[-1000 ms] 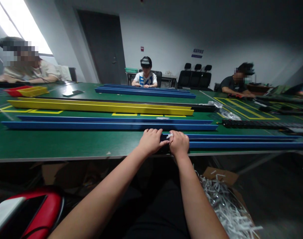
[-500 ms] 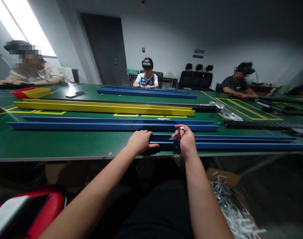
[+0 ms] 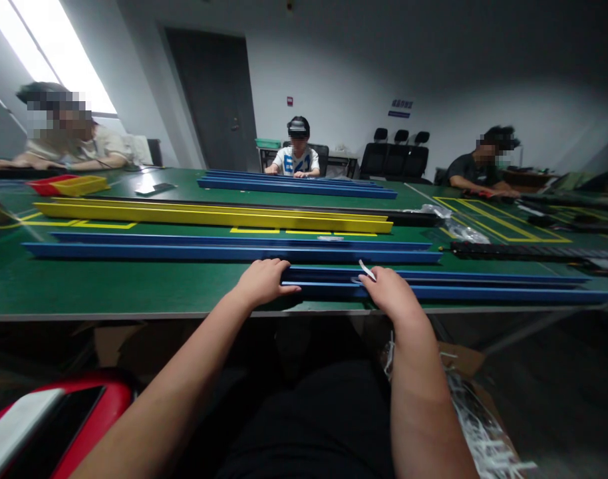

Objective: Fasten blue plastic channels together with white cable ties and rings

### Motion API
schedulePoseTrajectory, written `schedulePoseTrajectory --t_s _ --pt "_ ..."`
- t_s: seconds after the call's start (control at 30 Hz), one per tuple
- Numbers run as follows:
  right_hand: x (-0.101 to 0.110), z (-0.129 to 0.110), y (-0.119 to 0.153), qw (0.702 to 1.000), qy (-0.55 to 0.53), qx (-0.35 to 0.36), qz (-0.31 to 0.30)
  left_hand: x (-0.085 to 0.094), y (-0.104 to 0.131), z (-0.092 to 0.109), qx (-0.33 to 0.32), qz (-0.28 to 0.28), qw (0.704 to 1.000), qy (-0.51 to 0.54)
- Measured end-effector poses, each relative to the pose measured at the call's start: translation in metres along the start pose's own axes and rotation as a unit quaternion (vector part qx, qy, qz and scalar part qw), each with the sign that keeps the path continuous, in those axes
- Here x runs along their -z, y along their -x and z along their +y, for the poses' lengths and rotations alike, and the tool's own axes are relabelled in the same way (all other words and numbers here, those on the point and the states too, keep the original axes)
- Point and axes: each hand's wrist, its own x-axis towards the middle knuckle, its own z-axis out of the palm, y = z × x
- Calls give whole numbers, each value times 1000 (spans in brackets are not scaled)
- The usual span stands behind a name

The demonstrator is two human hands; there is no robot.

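A long blue channel profile (image 3: 493,293) lies along the near edge of the table, two raised walls showing. My left hand (image 3: 262,282) is closed around its left end, thumb on the near side and fingers over the far side. Over the same profile, further right, my right hand (image 3: 391,293) pinches a thin white strip (image 3: 366,270) whose curled end sticks up past the fingers. A clear, shiny bit shows beside the fingertips inside the channel; I cannot make out what it is. Just beyond lies another blue profile (image 3: 224,254).
Farther back are a yellow profile (image 3: 209,214), more blue profiles (image 3: 294,187) and red and yellow trays (image 3: 79,185). Clear plastic wrap (image 3: 466,229) lies at right. Below the table stands a box of white strips (image 3: 478,419); a red stool (image 3: 109,399) is at left. Three people sit around the table.
My right hand has lowered and turned palm down over the profile, and the white strip now stands out more. My left hand has shifted slightly left with the profile's end.
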Motion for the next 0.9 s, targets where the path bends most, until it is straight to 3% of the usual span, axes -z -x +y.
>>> schedulePoseTrajectory --t_s 0.27,0.53,0.67,0.9 --pt "6 15 -1 997 32 48 -59 -3 -12 9 -11 -42 999 18" --pt "-4 29 -6 994 38 55 -88 -13 -35 66 -54 -14 998 36" --pt "-1 30 -5 996 12 61 -69 -18 -37 79 -45 16 999 24" --pt "15 20 -1 998 -44 41 18 -19 -27 75 -47 47 998 14"
